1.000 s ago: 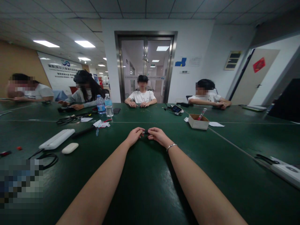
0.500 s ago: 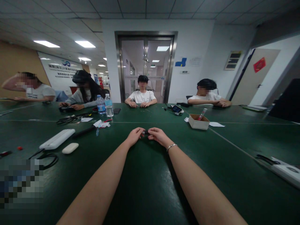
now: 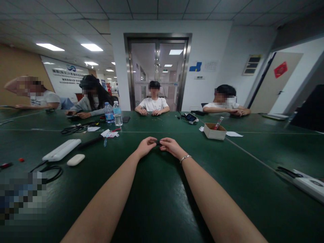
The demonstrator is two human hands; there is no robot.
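A small black object is pinched between my two hands over the middle of the green table. It is too small and too covered by fingers to tell its kind. My left hand has its thumb and fingers closed at the object's left end. At the right end, my right hand grips it between thumb and fingertips, the other fingers curled. A silver bracelet circles my right wrist.
A cardboard box holding a clear tube stands ahead on the right. Left lie a white oval case, a white power strip and cables. Two water bottles stand farther back. Several people sit across the table, one opposite me.
My left fingers have shifted slightly on the small black object, and a shiny bit at its left end no longer shows. My right hand stays in place.
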